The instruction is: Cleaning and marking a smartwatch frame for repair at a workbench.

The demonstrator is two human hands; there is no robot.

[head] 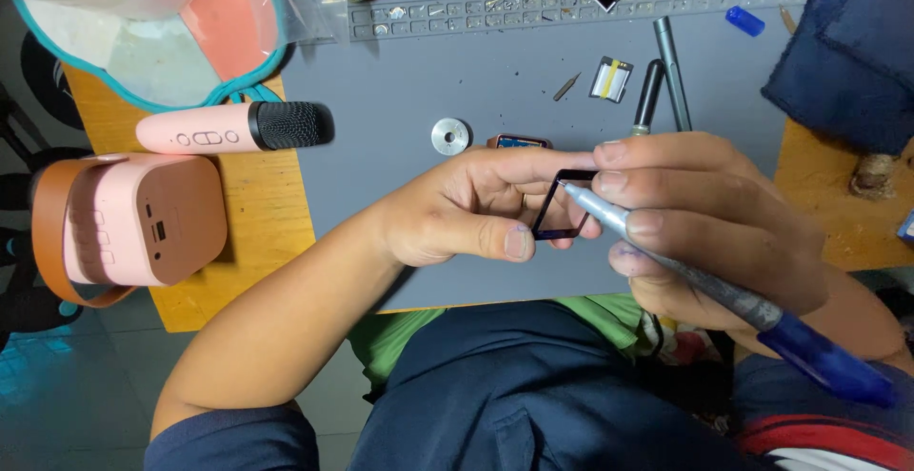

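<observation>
1. A pink speaker [129, 219] and a pink microphone [233, 128] lie on the wooden tabletop [271, 214].
2. The left hand [466, 209] pinches a thin black square frame [562, 204] above the grey mat [476, 71].
3. The right hand [714, 223] grips a blue-handled tool [724, 290], its tip touching the frame.

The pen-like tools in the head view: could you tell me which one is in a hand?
The silver tool with a blue end, gripped by the right hand, its tip at the black frame. Two dark tools lie untouched on the grey mat.
</observation>
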